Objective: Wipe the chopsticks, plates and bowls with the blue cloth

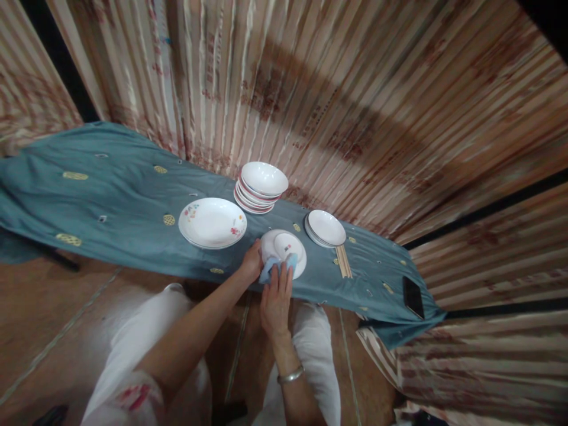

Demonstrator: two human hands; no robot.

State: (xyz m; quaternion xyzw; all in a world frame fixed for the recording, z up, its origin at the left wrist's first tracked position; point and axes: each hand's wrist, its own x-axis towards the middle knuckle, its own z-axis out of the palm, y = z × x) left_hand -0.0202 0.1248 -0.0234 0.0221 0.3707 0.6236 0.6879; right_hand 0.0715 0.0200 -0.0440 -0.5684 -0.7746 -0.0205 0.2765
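A white bowl shows its underside, with a foot ring and a small printed mark. My left hand grips its left edge, fingers partly hidden behind it. With my right hand I press a light blue cloth against the near side of the bowl's base; the fingers lie over the cloth. Just left of the bowl is an oval plate with flowers on its rim. Behind stands a stack of white bowls with reddish bands.
To the right, a small stack of white dishes has wooden chopsticks beside it. A black phone lies near the table's right end. The green patterned cloth covers the narrow table; a pleated curtain hangs behind.
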